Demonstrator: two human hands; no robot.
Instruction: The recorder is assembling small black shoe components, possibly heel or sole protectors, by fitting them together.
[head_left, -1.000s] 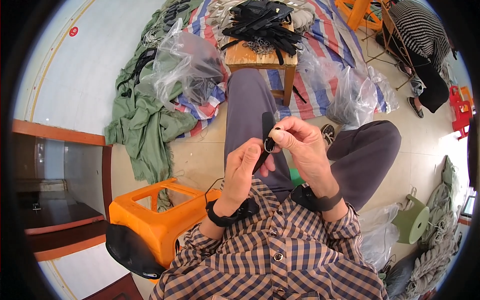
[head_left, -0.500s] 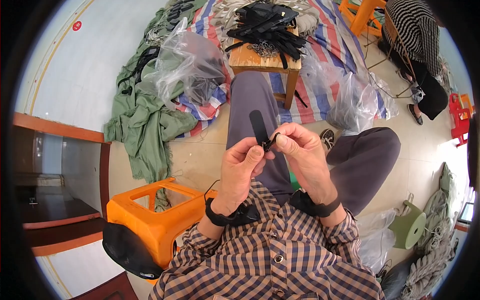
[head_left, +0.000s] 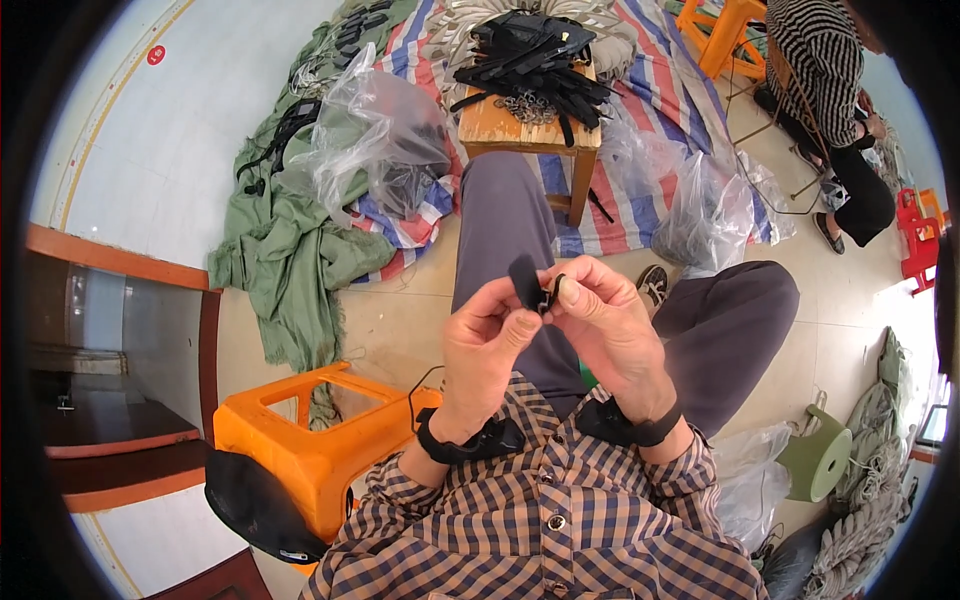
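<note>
A short black strap [head_left: 525, 280] is held above my lap, its rounded free end sticking up. My left hand [head_left: 488, 335] pinches it between thumb and fingers. From the other side, the fingertips of my right hand [head_left: 608, 318] grip a black end of the same strap, close against the left fingertips. Between them sits a small shiny metal piece [head_left: 545, 300], partly hidden, whose exact kind I cannot make out. Farther off, a wooden stool [head_left: 480, 128] carries a heap of black straps [head_left: 535, 60] and a small pile of metal rings [head_left: 528, 107].
An orange plastic stool [head_left: 310, 430] with a black bag [head_left: 258, 505] stands at my left. Clear plastic bags [head_left: 375, 140] and green cloth [head_left: 290, 270] lie on a striped sheet [head_left: 645, 90]. A green stool [head_left: 818, 455] is at right. Another person [head_left: 825, 90] sits far right.
The strap's free end has tilted and now looks shorter. Both hands have drawn slightly closer together at the metal piece. The person at far right has shifted, and a hand shows.
</note>
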